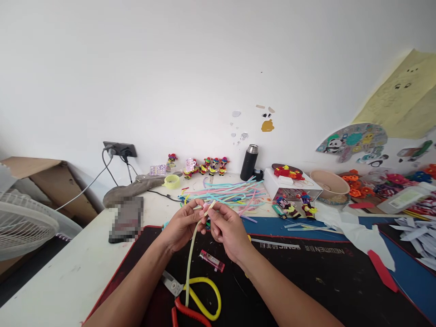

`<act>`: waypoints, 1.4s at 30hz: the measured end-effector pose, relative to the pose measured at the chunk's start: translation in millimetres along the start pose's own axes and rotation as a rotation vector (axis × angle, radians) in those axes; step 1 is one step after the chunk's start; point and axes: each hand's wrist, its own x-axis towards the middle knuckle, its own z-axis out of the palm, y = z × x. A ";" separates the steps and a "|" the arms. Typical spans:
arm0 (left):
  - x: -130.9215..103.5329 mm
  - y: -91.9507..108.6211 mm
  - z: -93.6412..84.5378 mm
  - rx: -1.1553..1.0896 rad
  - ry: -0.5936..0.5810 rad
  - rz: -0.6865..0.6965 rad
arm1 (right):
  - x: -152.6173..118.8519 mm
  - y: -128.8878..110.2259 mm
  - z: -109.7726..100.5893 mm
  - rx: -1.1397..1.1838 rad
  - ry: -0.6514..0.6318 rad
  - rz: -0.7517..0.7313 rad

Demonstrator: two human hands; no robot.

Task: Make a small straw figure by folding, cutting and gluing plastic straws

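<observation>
My left hand [184, 225] and my right hand [227, 229] meet fingertip to fingertip above the black mat. Both pinch a long pale-yellow plastic strip [190, 261] near its upper end; the rest hangs down between my forearms. A small pink piece [205, 206] shows at the left fingertips, its shape partly covered. Below the hands lies a pink lighter [211, 260]. Scissors [204, 299] with one yellow and one red handle rest on the mat, blades partly behind my left forearm, with the strip's lower end crossing over the handles.
Many pastel strips [231, 190] lie behind the hands. Several small colourful figures [214, 166], a black thermos [250, 162] and a white box [294, 184] stand along the wall. At left are a fan [27, 222] and a blurred dark object [126, 220]. White scraps [417, 236] lie right.
</observation>
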 end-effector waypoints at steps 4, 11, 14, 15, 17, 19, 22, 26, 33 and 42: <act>-0.2 -0.1 -1.1 -0.020 0.000 -0.007 | -0.4 2.3 -1.1 0.000 -0.031 0.006; 1.5 -2.0 -6.6 0.061 0.024 -0.016 | 1.4 2.8 -1.0 0.028 0.031 -0.024; 3.0 -1.2 -8.6 0.152 0.135 0.028 | -0.9 -2.3 -3.1 0.018 0.040 -0.018; 3.3 -0.6 -8.6 0.175 0.162 0.044 | -2.3 -4.6 -4.5 0.012 0.040 -0.013; 3.3 0.8 -7.5 0.210 0.187 0.068 | -5.8 -9.0 -8.5 -0.008 0.040 -0.001; 2.6 1.9 -5.2 0.244 0.195 0.082 | -9.8 -12.8 -13.6 -0.041 0.032 0.013; 0.9 2.6 -1.9 0.300 0.189 0.085 | -15.2 -15.8 -21.1 -0.108 0.019 0.037; -0.1 2.2 -0.6 0.361 0.178 0.094 | -17.7 -13.7 -26.6 -0.169 0.042 0.063; 0.2 1.0 0.7 0.462 0.168 0.105 | -11.9 -0.3 -30.8 -0.370 0.044 0.041; 0.2 1.1 4.2 0.521 0.145 0.095 | -7.0 6.9 -37.7 -0.637 0.093 -0.026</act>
